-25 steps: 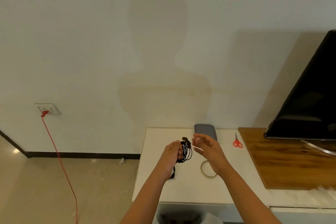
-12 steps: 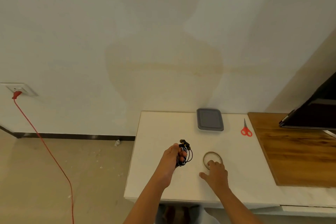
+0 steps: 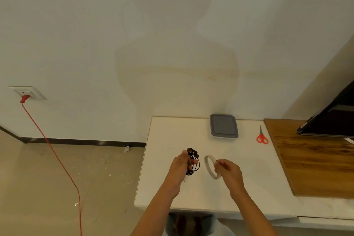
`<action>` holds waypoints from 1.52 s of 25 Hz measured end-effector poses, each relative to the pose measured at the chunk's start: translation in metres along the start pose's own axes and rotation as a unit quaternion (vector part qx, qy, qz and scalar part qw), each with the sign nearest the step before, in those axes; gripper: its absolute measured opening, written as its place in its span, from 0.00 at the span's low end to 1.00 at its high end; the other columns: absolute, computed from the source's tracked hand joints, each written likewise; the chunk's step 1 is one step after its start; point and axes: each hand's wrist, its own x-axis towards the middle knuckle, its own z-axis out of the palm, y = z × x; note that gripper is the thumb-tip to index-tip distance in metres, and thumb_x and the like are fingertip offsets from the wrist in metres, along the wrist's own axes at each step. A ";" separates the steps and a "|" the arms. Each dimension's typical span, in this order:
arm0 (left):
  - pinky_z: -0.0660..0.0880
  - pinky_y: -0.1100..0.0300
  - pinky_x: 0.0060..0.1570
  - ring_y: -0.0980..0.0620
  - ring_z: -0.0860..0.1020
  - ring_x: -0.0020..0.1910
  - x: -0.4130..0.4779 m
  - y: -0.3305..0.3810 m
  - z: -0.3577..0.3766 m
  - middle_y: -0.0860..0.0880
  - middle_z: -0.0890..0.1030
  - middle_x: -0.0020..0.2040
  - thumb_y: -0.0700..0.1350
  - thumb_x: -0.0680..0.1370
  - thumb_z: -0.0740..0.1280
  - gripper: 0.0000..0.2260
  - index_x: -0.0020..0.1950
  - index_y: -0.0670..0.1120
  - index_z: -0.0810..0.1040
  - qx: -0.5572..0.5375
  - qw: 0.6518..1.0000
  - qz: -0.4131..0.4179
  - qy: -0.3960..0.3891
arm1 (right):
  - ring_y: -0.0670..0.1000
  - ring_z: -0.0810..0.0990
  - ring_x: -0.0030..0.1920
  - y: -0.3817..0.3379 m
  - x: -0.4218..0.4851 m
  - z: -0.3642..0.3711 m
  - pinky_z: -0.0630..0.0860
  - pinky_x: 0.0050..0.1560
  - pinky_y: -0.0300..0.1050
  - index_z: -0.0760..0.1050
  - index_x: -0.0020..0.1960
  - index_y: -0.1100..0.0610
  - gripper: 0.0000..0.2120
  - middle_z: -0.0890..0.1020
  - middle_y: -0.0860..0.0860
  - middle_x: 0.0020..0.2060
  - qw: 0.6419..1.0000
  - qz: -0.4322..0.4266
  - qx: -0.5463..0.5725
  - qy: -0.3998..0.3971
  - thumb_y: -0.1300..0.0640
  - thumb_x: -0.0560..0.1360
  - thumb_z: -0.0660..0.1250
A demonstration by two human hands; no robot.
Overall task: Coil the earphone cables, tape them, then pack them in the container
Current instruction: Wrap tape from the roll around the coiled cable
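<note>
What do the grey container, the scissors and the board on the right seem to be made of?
Container: probably plastic, matte grey, with a moulded rim and rounded corners. Scissors: the red handles look plastic and the thin blades are probably metal. Board: wood or wood-look laminate, with brown grain streaks and a slight sheen.

Coiled black earphones point(image 3: 193, 153), pale tape ring point(image 3: 208, 169) tilted, closed grey container point(image 3: 223, 125) behind

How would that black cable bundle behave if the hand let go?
Probably floppy: the cable hangs in thin loops from the left hand. It would likely spring loose, as no tape shows on it; the tape roll sits in the right hand.
</note>
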 end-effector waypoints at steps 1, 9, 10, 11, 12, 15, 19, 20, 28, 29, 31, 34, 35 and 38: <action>0.69 0.68 0.34 0.57 0.73 0.37 -0.005 0.004 0.001 0.54 0.80 0.39 0.53 0.84 0.48 0.19 0.51 0.50 0.77 0.013 1.000 0.009 0.004 | 0.54 0.80 0.43 -0.018 -0.012 -0.002 0.76 0.47 0.45 0.81 0.45 0.58 0.03 0.83 0.56 0.40 0.997 0.020 0.075 -0.028 0.63 0.74 0.69; 0.69 0.63 0.35 0.53 0.70 0.33 -0.074 0.045 0.000 0.50 0.72 0.33 0.52 0.74 0.71 0.15 0.36 0.45 0.71 0.020 0.991 0.122 0.046 | 0.50 0.82 0.47 -0.123 -0.113 -0.023 0.78 0.51 0.41 0.83 0.51 0.54 0.12 0.86 0.51 0.45 0.977 -0.084 0.139 -0.138 0.66 0.75 0.66; 0.69 0.62 0.35 0.53 0.70 0.32 -0.085 0.051 -0.001 0.50 0.72 0.32 0.51 0.73 0.73 0.14 0.35 0.46 0.71 -0.003 0.990 0.134 0.049 | 0.50 0.82 0.47 -0.132 -0.123 -0.027 0.78 0.49 0.40 0.83 0.51 0.54 0.12 0.86 0.51 0.44 0.977 -0.102 0.128 -0.134 0.67 0.74 0.66; 0.70 0.61 0.36 0.53 0.71 0.33 -0.097 0.058 -0.001 0.50 0.72 0.32 0.49 0.72 0.74 0.14 0.34 0.46 0.71 -0.024 0.988 0.144 0.050 | 0.49 0.83 0.46 -0.140 -0.133 -0.030 0.78 0.46 0.38 0.83 0.51 0.54 0.13 0.86 0.50 0.44 0.977 -0.120 0.120 -0.132 0.68 0.74 0.66; 0.71 0.61 0.36 0.53 0.72 0.33 -0.109 0.064 0.000 0.50 0.73 0.32 0.48 0.71 0.74 0.14 0.33 0.47 0.72 -0.043 0.985 0.156 0.052 | 0.48 0.83 0.46 -0.148 -0.143 -0.033 0.78 0.44 0.37 0.82 0.50 0.54 0.14 0.86 0.49 0.43 0.976 -0.138 0.112 -0.127 0.70 0.73 0.66; 0.71 0.59 0.37 0.52 0.72 0.33 -0.143 0.077 0.001 0.51 0.72 0.29 0.46 0.70 0.75 0.17 0.27 0.51 0.70 -0.097 0.974 0.196 0.063 | 0.48 0.82 0.43 -0.165 -0.172 -0.038 0.78 0.43 0.37 0.79 0.48 0.53 0.12 0.85 0.48 0.40 0.972 -0.197 0.096 -0.081 0.69 0.72 0.67; 0.69 0.57 0.39 0.51 0.68 0.32 -0.176 0.088 0.001 0.53 0.68 0.27 0.44 0.70 0.74 0.18 0.31 0.47 0.65 -0.120 0.962 0.239 0.062 | 0.49 0.79 0.38 -0.181 -0.203 -0.040 0.74 0.42 0.44 0.77 0.43 0.55 0.02 0.82 0.50 0.36 0.968 -0.241 0.063 -0.042 0.59 0.74 0.68; 0.70 0.57 0.39 0.51 0.68 0.33 -0.184 0.090 0.002 0.53 0.68 0.27 0.44 0.70 0.74 0.17 0.33 0.46 0.65 -0.116 0.959 0.251 0.063 | 0.47 0.78 0.37 -0.186 -0.210 -0.040 0.73 0.41 0.42 0.78 0.41 0.57 0.06 0.81 0.51 0.34 0.966 -0.243 0.068 -0.046 0.57 0.75 0.67; 0.75 0.50 0.46 0.48 0.74 0.37 -0.238 0.100 -0.005 0.45 0.75 0.35 0.44 0.67 0.75 0.12 0.37 0.44 0.72 -0.189 0.937 0.287 0.063 | 0.39 0.79 0.35 -0.215 -0.262 -0.054 0.72 0.35 0.27 0.80 0.44 0.58 0.07 0.82 0.49 0.32 0.947 -0.281 0.114 -0.106 0.63 0.76 0.63; 0.75 0.53 0.44 0.49 0.74 0.36 -0.244 0.102 -0.006 0.45 0.75 0.34 0.43 0.69 0.75 0.12 0.37 0.44 0.71 -0.200 0.934 0.290 0.060 | 0.39 0.80 0.36 -0.217 -0.269 -0.057 0.72 0.36 0.27 0.81 0.45 0.58 0.09 0.83 0.49 0.33 0.943 -0.289 0.118 -0.116 0.66 0.75 0.63; 0.75 0.60 0.37 0.49 0.73 0.32 -0.255 0.105 -0.008 0.46 0.73 0.30 0.40 0.70 0.73 0.12 0.36 0.43 0.69 -0.219 0.929 0.292 0.055 | 0.41 0.81 0.39 -0.217 -0.279 -0.061 0.73 0.40 0.28 0.81 0.48 0.57 0.12 0.85 0.49 0.36 0.933 -0.316 0.114 -0.127 0.69 0.75 0.62; 0.75 0.59 0.36 0.47 0.71 0.35 -0.263 0.107 -0.010 0.47 0.69 0.29 0.40 0.70 0.73 0.11 0.40 0.43 0.70 -0.241 0.926 0.284 0.052 | 0.44 0.82 0.43 -0.213 -0.287 -0.065 0.74 0.45 0.30 0.81 0.52 0.56 0.16 0.85 0.50 0.41 0.921 -0.353 0.096 -0.135 0.72 0.75 0.60; 0.75 0.58 0.39 0.47 0.70 0.36 -0.265 0.107 -0.010 0.48 0.69 0.28 0.40 0.70 0.73 0.11 0.39 0.44 0.70 -0.246 0.926 0.280 0.055 | 0.44 0.82 0.43 -0.212 -0.289 -0.065 0.75 0.45 0.30 0.81 0.51 0.56 0.16 0.85 0.50 0.41 0.921 -0.355 0.097 -0.129 0.71 0.75 0.60; 0.73 0.54 0.46 0.49 0.69 0.35 -0.267 0.108 -0.011 0.49 0.68 0.28 0.41 0.69 0.74 0.16 0.34 0.46 0.65 -0.257 0.925 0.271 0.071 | 0.42 0.81 0.39 -0.212 -0.290 -0.064 0.74 0.39 0.32 0.81 0.45 0.56 0.11 0.84 0.52 0.38 0.931 -0.338 0.114 -0.084 0.68 0.75 0.63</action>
